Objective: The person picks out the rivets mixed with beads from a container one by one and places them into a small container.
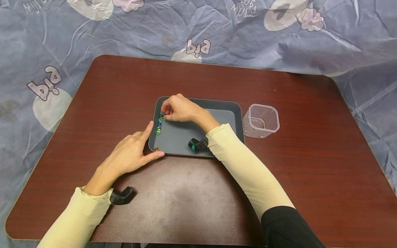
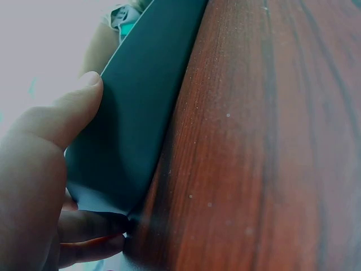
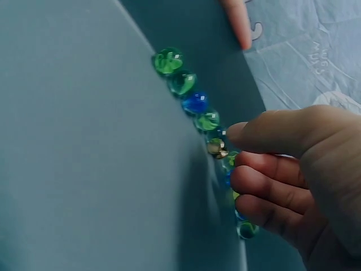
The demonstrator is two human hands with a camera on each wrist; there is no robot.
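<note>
A dark grey tray [image 1: 201, 144] lies on the table with a row of green and blue glass marbles [image 1: 159, 124] along its left wall. My right hand [image 1: 181, 109] reaches into the far left part of the tray, fingers curled. Its thumb [image 3: 265, 132] and fingertips close in on a small gold-brown marble [image 3: 216, 148] at the row, partly hiding the marbles behind. My left hand [image 1: 131, 151] rests at the tray's near left corner, thumb on the near rim and index finger straight along the left side. A brown marble [image 1: 156, 149] sits in that corner.
A clear plastic container [image 1: 262, 120] stands close to the tray's right side, with small gold-coloured bits inside. Both wear black wrist straps [image 1: 122, 196]. The brown wooden table [image 1: 310, 155] has a printed blue-grey cloth [image 1: 232, 44] behind it.
</note>
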